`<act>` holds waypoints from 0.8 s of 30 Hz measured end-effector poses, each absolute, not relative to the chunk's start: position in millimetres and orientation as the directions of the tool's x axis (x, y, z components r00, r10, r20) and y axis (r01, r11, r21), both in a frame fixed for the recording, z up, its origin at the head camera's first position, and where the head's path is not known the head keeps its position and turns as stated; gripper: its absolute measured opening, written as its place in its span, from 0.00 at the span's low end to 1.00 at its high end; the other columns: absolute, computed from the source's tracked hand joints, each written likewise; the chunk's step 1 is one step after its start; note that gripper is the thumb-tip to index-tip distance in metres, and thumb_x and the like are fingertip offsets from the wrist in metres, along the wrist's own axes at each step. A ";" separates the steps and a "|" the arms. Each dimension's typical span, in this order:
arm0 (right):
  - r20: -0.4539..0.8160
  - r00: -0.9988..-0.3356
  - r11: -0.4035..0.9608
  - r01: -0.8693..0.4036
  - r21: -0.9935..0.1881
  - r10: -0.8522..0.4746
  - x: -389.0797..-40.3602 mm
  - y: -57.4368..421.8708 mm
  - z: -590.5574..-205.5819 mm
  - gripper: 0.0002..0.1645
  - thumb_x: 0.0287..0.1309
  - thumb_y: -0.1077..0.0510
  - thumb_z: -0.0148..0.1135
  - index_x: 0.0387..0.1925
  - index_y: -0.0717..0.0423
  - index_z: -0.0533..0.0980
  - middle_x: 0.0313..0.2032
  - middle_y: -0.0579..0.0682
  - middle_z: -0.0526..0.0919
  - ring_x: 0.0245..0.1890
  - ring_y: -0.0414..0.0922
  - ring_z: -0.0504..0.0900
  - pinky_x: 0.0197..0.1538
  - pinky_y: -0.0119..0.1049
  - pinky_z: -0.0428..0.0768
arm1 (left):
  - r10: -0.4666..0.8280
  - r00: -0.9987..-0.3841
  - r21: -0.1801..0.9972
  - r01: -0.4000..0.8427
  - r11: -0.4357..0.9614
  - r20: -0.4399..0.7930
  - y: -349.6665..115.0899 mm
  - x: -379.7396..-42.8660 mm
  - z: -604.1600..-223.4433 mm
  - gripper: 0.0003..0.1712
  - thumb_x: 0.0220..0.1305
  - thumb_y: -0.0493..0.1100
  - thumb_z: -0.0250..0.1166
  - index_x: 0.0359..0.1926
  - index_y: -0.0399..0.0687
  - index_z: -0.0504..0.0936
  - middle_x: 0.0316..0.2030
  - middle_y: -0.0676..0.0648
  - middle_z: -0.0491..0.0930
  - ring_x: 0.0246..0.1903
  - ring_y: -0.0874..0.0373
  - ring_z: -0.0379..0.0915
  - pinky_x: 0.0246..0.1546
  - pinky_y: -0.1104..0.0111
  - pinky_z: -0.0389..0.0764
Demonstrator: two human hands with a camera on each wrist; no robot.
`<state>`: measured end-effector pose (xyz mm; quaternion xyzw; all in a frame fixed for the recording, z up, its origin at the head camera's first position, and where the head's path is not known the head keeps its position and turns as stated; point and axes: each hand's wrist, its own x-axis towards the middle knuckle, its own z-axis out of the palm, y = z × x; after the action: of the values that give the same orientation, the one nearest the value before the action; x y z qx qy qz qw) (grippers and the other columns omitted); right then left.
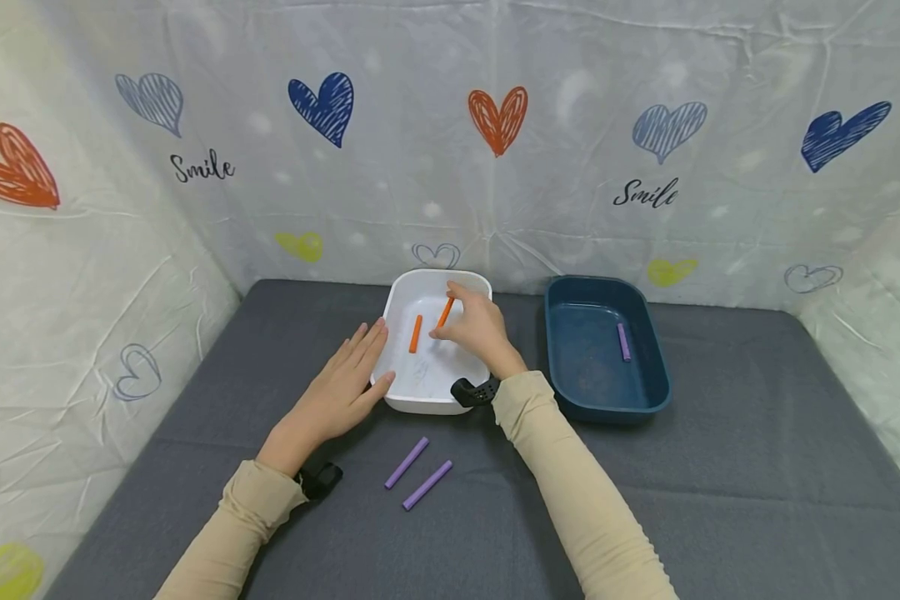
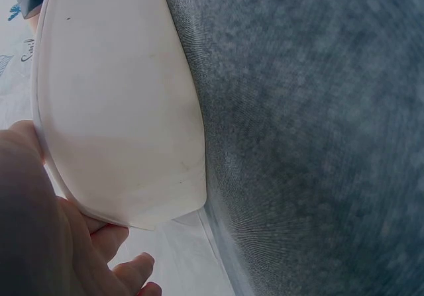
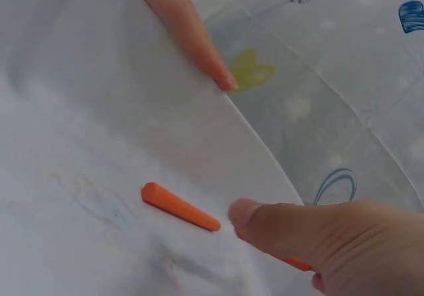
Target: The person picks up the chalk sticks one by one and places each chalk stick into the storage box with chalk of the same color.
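Observation:
Inside the white plastic tray (image 1: 429, 392), my right hand (image 1: 476, 327) pinches an orange chalk stick (image 1: 446, 312) between thumb and fingers. That stick is mostly covered by the thumb in the right wrist view. A second orange chalk stick (image 1: 416, 333) lies on the tray floor to the left; its tapered shape shows well in the right wrist view (image 3: 180, 206). My left hand (image 1: 337, 387) rests on the tray's left rim with its fingers straight. The left wrist view shows those fingers (image 2: 109, 240) along the tray's edge.
Two purple chalk sticks (image 1: 407, 463) (image 1: 427, 485) lie on the grey cloth (image 1: 720, 467) in front of the tray. To the right stands a dark blue tray (image 1: 585, 375) with one purple chalk stick (image 1: 624, 342) inside. A patterned white curtain (image 1: 390, 192) hangs behind.

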<state>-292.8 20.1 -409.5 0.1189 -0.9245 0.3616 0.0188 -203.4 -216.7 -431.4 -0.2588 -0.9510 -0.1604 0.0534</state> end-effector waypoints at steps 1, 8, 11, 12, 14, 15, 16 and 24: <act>0.117 -0.968 0.723 -0.244 -0.646 -0.223 -292.9 19.8 -409.3 0.51 0.46 0.49 0.80 0.72 0.50 0.67 0.62 0.46 0.78 0.63 0.49 0.73 0.63 0.47 0.72 | 0.475 -0.860 0.278 0.510 0.814 0.184 -216.8 -203.5 -431.5 0.40 0.79 0.56 0.44 0.78 0.39 0.44 0.79 0.44 0.40 0.76 0.41 0.36 0.72 0.44 0.46; 0.079 -0.946 0.802 -0.310 -0.510 -0.315 -294.5 18.5 -408.5 0.50 0.45 0.47 0.80 0.70 0.49 0.69 0.63 0.47 0.77 0.62 0.48 0.74 0.60 0.49 0.74 | 0.473 -0.860 0.277 0.510 0.815 0.192 -217.0 -204.3 -432.1 0.40 0.79 0.56 0.45 0.78 0.38 0.44 0.78 0.43 0.40 0.76 0.40 0.37 0.72 0.43 0.47; 0.058 -0.938 0.831 -0.331 -0.447 -0.343 -294.4 18.0 -408.0 0.49 0.44 0.47 0.81 0.69 0.47 0.71 0.61 0.48 0.79 0.59 0.49 0.76 0.57 0.49 0.76 | 0.473 -0.860 0.278 0.510 0.814 0.192 -216.8 -204.2 -432.3 0.40 0.79 0.56 0.45 0.78 0.39 0.44 0.78 0.43 0.40 0.76 0.40 0.37 0.72 0.43 0.47; 0.050 -0.935 0.840 -0.339 -0.424 -0.352 -294.3 17.7 -408.2 0.48 0.44 0.47 0.81 0.68 0.46 0.72 0.59 0.48 0.80 0.58 0.50 0.76 0.56 0.49 0.77 | 0.473 -0.860 0.279 0.510 0.814 0.193 -216.7 -204.1 -432.3 0.40 0.79 0.56 0.45 0.78 0.39 0.44 0.78 0.43 0.40 0.76 0.40 0.36 0.72 0.44 0.47; 0.034 -0.929 0.857 -0.355 -0.374 -0.369 -293.5 17.0 -408.3 0.46 0.44 0.46 0.80 0.67 0.45 0.73 0.57 0.48 0.81 0.56 0.50 0.77 0.55 0.48 0.78 | 0.473 -0.860 0.280 0.510 0.814 0.193 -216.5 -204.0 -432.1 0.40 0.78 0.56 0.45 0.78 0.39 0.44 0.78 0.43 0.40 0.76 0.41 0.36 0.72 0.44 0.46; 0.031 -0.925 0.863 -0.366 -0.347 -0.380 -293.3 16.7 -408.4 0.46 0.44 0.46 0.80 0.67 0.45 0.74 0.55 0.48 0.82 0.55 0.50 0.78 0.56 0.47 0.77 | 0.473 -0.859 0.280 0.511 0.813 0.194 -216.5 -203.9 -432.1 0.40 0.78 0.56 0.45 0.78 0.38 0.44 0.78 0.43 0.41 0.76 0.41 0.36 0.72 0.44 0.46; 0.029 -0.920 0.869 -0.378 -0.320 -0.390 -293.2 16.3 -408.8 0.45 0.44 0.46 0.80 0.66 0.45 0.74 0.53 0.47 0.83 0.54 0.49 0.78 0.56 0.46 0.77 | 0.474 -0.859 0.279 0.511 0.813 0.195 -216.4 -203.7 -432.1 0.40 0.78 0.56 0.45 0.78 0.38 0.44 0.78 0.43 0.41 0.76 0.41 0.36 0.72 0.44 0.46; 0.002 -0.898 0.878 -0.432 -0.205 -0.441 -290.2 12.1 -407.8 0.44 0.45 0.45 0.79 0.66 0.46 0.74 0.43 0.43 0.86 0.46 0.46 0.80 0.59 0.44 0.70 | 0.474 -0.856 0.267 0.516 0.814 0.207 -217.0 -202.8 -431.8 0.40 0.78 0.56 0.45 0.78 0.37 0.45 0.78 0.43 0.42 0.76 0.40 0.37 0.71 0.43 0.48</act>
<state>-290.2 12.1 -407.8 0.2251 -0.9689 0.1007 -0.0225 -202.8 -217.0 -431.8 -0.2604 -0.9502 -0.1583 0.0657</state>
